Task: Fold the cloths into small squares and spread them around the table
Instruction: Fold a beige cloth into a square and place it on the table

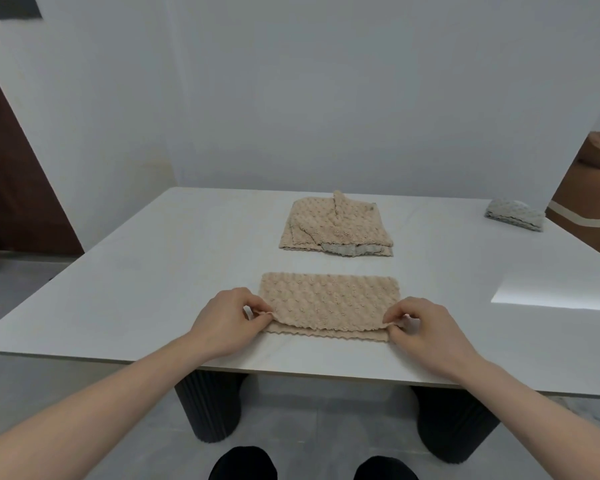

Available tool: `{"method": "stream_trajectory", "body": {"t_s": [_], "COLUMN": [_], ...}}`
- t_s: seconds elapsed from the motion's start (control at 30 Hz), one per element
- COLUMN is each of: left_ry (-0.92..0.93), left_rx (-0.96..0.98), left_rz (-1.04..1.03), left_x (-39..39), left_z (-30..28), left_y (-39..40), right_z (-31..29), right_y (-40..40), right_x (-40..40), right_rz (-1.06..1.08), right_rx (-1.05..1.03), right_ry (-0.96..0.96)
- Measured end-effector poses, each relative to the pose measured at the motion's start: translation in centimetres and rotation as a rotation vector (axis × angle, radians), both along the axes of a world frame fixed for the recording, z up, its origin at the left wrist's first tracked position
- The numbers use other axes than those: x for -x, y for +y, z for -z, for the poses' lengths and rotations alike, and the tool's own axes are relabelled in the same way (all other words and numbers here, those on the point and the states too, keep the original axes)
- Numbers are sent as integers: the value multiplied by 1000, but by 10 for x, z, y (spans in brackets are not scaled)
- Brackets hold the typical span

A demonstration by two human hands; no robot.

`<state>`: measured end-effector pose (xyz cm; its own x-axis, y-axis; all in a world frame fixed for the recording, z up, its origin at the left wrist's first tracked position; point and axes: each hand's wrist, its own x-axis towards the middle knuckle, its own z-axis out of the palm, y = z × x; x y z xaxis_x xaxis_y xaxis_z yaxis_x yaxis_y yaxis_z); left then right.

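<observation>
Looking down over the white table (pixel 153 289), I see it fills most of the view, a pale slab on dark ribbed legs (pixel 207 407), set against a plain white wall (pixel 291 98), with a brown door (pixel 11 188) at the far left and a brown box (pixel 589 188) at the right edge. A bright patch of light lies on the tabletop to the right. Toward the middle of the table sits a loose pile of cloths (pixel 336 226), beige with a strip of grey showing along its near edge, not yet folded small. Nearer me, close to the front edge, lies the beige cloth (pixel 329 301) I am working on, doubled into a long band, its top layer lying just short of the scalloped bottom edge. A grey folded cloth (pixel 513 214) rests well apart at the far right corner, which I judge to be one already finished and placed. My left hand (pixel 226 320) pinches the near left corner of the band, and my right hand (pixel 426 327) pinches the near right corner, fingers curled on the fabric. I judge the first fold is being squared up; next I should bring one short end across to the other to make a square, keeping the edges matched so the layers do not slip.
</observation>
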<state>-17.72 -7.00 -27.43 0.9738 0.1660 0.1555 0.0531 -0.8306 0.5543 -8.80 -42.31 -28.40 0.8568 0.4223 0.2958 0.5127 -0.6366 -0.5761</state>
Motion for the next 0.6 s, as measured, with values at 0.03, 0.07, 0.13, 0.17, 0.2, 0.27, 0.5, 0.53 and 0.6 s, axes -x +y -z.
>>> {"method": "stream_trajectory", "body": {"t_s": [0.03,0.07,0.13,0.17,0.2,0.27,0.5,0.53,0.6], "left_ry": [2,3,2,2,1,-1,-56,-68,-79], "left_rx": [-4,-5,5,21,44,98,174,186,209], "left_rz": [-1,-4,-15,-22,-28,-44,-91,-88,-62], "left_x": [0,0,0,0,1,2,6,6,8], "left_z": [1,3,5,6,7,8,18,19,20], "left_y": [0,0,1,1,2,2,3,3,3], "right_z": [1,2,7,10,13,15,16,17,16], "right_y": [0,0,0,1,1,1,1,2,3], "right_x": [1,2,4,4,5,7,11,11,11], "right_rz": [-5,-6,3,14,29,49,11,-1,-14], "right_rx": [-1,-7,-48,-86,-124,-187,-178,-150,-99], "right_ry": [-4,-5,-9,-7,2,28,32,21,-7]}}
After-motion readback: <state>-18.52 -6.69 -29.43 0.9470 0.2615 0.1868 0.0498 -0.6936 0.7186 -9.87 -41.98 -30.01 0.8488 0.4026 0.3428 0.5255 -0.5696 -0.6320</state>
